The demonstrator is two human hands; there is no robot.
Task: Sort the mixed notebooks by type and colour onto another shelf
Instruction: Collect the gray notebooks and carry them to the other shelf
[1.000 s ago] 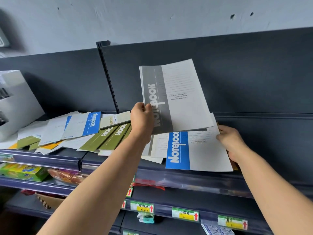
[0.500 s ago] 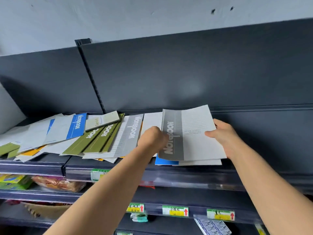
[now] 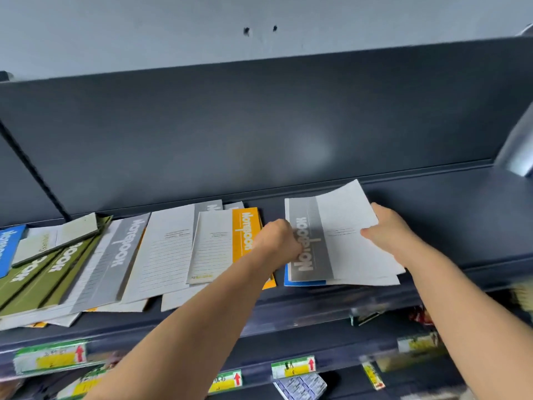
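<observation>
Both hands hold one grey notebook [image 3: 343, 241] at about three o'clock from the middle of the view, low over the dark shelf [image 3: 461, 215]. The left hand [image 3: 277, 243] is curled into a fist round the notebook's near left edge, knuckles up. The right hand [image 3: 386, 235] pinches the right edge at three o'clock of the cover, with the thumb on top and the fingers hidden beneath. The notebook's far right corner, at one o'clock, curls upward.

The grey notebook lies over a blue notebook [image 3: 302, 282], whose edge shows at seven o'clock below it, and a white edge pokes out beneath at five o'clock. This small stack sits apart from the loose pile [image 3: 161, 255], which spreads toward nine o'clock along the same shelf. In that pile an orange notebook [image 3: 245, 229] lies just beside the left hand, and green notebooks [image 3: 43, 275] overlap farther out at nine o'clock.

The back panel [image 3: 259, 125] rises at twelve o'clock. Price tags [image 3: 292, 366] line the lower rails at six o'clock, blurred.
</observation>
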